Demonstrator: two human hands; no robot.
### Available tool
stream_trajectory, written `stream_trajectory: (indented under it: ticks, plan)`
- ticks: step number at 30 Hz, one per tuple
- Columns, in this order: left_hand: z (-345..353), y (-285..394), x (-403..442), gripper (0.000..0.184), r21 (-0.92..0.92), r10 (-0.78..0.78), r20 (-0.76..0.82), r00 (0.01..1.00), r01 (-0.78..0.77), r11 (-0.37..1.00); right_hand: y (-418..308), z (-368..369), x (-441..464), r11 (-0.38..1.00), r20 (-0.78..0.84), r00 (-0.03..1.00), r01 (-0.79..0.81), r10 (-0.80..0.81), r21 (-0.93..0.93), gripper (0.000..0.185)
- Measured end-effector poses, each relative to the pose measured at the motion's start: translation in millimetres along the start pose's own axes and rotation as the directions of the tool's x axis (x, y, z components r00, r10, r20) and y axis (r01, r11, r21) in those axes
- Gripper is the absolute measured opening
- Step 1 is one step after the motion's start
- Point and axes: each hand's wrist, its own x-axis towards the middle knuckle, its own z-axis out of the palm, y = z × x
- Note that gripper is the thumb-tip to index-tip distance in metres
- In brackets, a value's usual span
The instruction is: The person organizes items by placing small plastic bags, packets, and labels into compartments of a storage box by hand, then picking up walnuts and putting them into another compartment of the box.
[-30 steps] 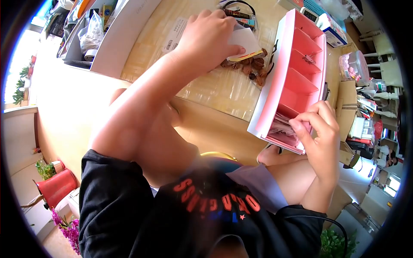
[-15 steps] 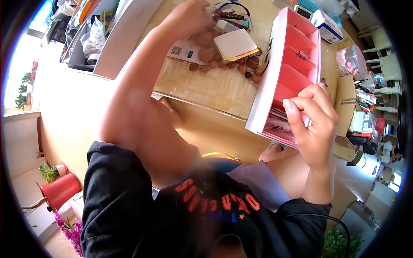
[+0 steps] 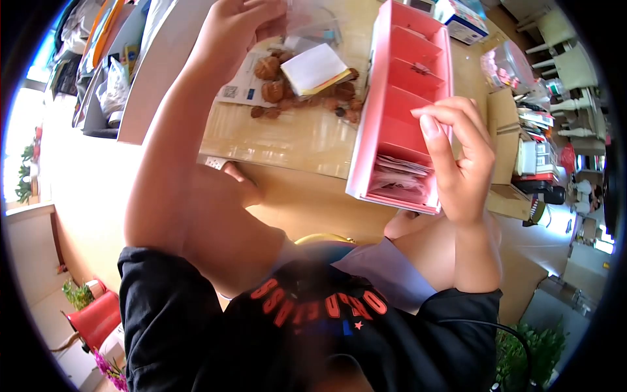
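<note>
At the upper left of the frame, a white plastic bag [image 3: 115,88] is lying in a grey-and-white bin [image 3: 140,81]. To its right, the left hand [image 3: 243,21] is reaching to the top edge of the frame, its fingers loosely bent and partly blurred; a clear plastic piece [image 3: 312,19] is showing just right of the fingertips, and whether they are holding it I cannot tell. Below that hand, a printed sheet [image 3: 240,90] is lying flat on the table [image 3: 281,140], with brown rounded pieces [image 3: 273,90] resting on and beside it. A white pad [image 3: 315,68] is sitting among these pieces, below and right of the left fingertips, apart from them. Near the centre right, the pink box [image 3: 366,130] is standing divided into compartments, flat packets [image 3: 400,178] filling the one closest to the person. The right hand [image 3: 457,140] is hovering over its right side, thumb and index finger close together, above and right of the packets; I cannot tell whether they are pinching anything. Farther right, a clear tub [image 3: 514,64] is holding pink pieces.
</note>
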Motion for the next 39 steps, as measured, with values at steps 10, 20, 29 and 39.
stream_trajectory:
  ticks: [10, 20, 29, 39]
  plan:
    - [77.7, 14.3, -57.3, 0.029, 0.133, -0.03, 0.263, 0.964, -0.006, 0.991, 3.6, -5.1, -6.7, 0.593, 0.122, 0.917, -0.342, 0.38, 0.729, 0.035]
    - [100.9, 11.3, -50.6, 0.029, 0.063, -0.171, 0.356, 0.919, 0.159, 0.985, 1.1, -13.6, -7.9, 0.652, 0.104, 0.892, -0.397, 0.44, 0.646, 0.022]
    - [110.8, 5.8, -67.9, 0.02, 0.012, -0.153, 0.415, 0.897, 0.163, 0.987, -2.9, -16.2, -27.9, 0.616, 0.13, 0.913, -0.36, 0.386, 0.701, 0.017]
    - [114.8, 3.0, -67.1, 0.016, -0.289, -0.194, 0.514, 0.835, 0.382, 0.878, 5.0, -26.6, -46.1, 0.883, -0.039, 0.98, -0.157, 0.194, 0.441, 0.013]
